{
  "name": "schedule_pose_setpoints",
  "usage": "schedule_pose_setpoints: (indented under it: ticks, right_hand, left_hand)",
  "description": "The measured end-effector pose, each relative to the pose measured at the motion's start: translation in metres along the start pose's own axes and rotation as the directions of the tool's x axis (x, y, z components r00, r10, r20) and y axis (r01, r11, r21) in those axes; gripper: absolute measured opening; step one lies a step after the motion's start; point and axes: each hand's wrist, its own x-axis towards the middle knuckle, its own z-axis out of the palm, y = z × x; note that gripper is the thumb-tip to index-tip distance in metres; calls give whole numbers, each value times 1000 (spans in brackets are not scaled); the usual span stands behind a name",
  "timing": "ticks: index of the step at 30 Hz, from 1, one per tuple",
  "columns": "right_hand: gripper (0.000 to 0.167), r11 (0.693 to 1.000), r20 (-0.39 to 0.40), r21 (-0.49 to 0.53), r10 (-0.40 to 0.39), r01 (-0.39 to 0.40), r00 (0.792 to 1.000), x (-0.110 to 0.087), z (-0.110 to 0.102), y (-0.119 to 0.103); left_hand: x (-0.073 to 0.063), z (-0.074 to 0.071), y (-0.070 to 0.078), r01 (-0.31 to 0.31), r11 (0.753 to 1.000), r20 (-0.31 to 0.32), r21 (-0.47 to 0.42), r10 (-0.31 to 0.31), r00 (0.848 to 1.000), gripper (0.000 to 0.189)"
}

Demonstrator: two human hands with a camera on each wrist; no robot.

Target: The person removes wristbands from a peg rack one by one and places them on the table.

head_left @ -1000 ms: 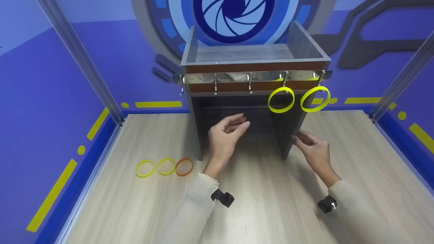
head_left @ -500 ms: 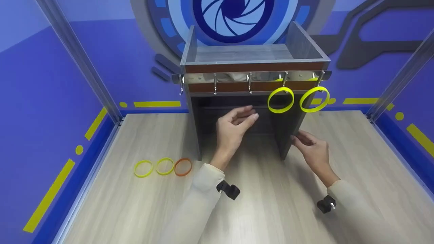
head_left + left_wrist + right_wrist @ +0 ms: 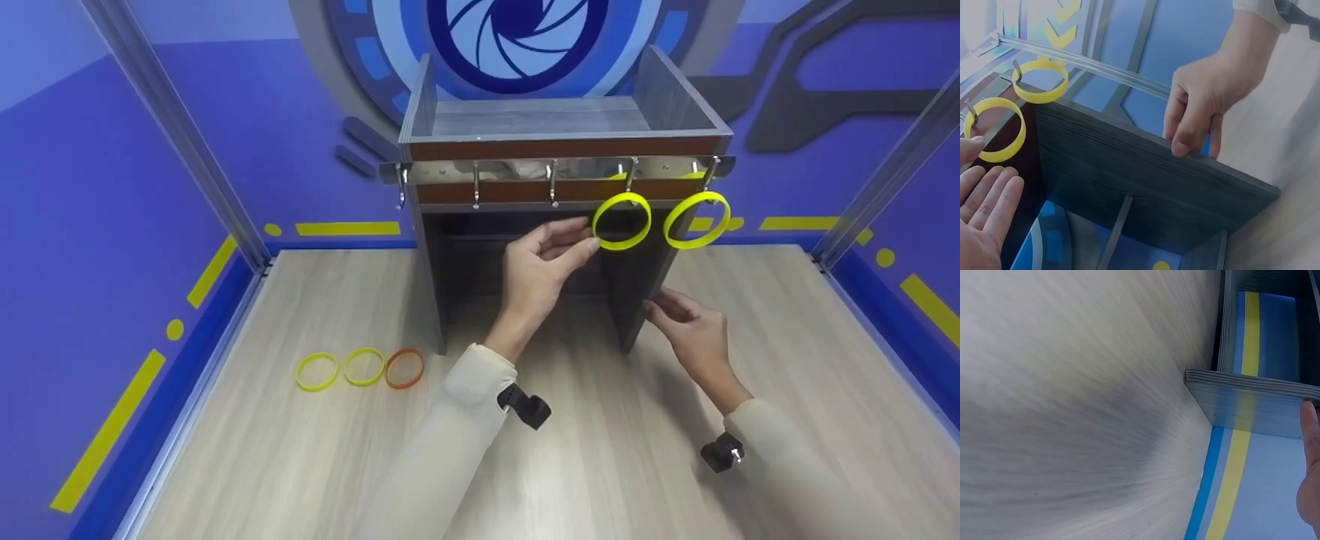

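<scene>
Two yellow wristbands hang from a metal hook rail [image 3: 442, 172] on a grey wooden shelf unit [image 3: 570, 142]. My left hand [image 3: 536, 266] is right at the left-hand hanging wristband [image 3: 622, 246], thumb tip overlapping its lower left edge. In the left wrist view, the left fingers [image 3: 1002, 202] lie fairly straight below that band, apart from the thumb. The other hanging wristband [image 3: 697, 244] is on the rightmost hook. My right hand [image 3: 694, 337] pinches the front edge of the unit's right side panel [image 3: 1151, 169], thumb inside and fingers outside.
On the wooden table [image 3: 300, 465], left of the unit, lie a yellow wristband [image 3: 298, 375], a second yellow wristband [image 3: 347, 370] and an orange wristband [image 3: 388, 371]. Three bare hooks are on the rail's left part. Blue printed walls [image 3: 195, 135] surround the table.
My left hand has moved up and to the right, from in front of the unit's opening to the left-hand hanging wristband. The right hand stays on the side panel.
</scene>
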Motion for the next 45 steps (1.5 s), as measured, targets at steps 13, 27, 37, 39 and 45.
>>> schedule_pose_setpoints:
  ticks: [13,27,37,39,45]
  right_hand:
    - [29,1000,3,19,7,-7,1000,-1,-1,0]
    - [30,1000,-1,15,-19,19,1000,-1,1,1]
    - [30,1000,-8,26,-12,12,1000,-2,1,0]
    - [30,1000,-10,27,-9,10,1000,-2,1,0]
    - [30,1000,-28,-4,15,-15,999,0,2,6]
  left_hand:
    - [1,10,13,-10,999,-11,-31,10,1000,21]
    - [-1,11,27,-52,991,-47,-121,46,998,22]
    - [-11,-1,37,-66,990,-30,-128,63,998,23]
    - [-13,-6,38,-66,990,-32,-127,62,998,22]
    - [-20,-31,39,-56,996,-48,-74,53,997,22]
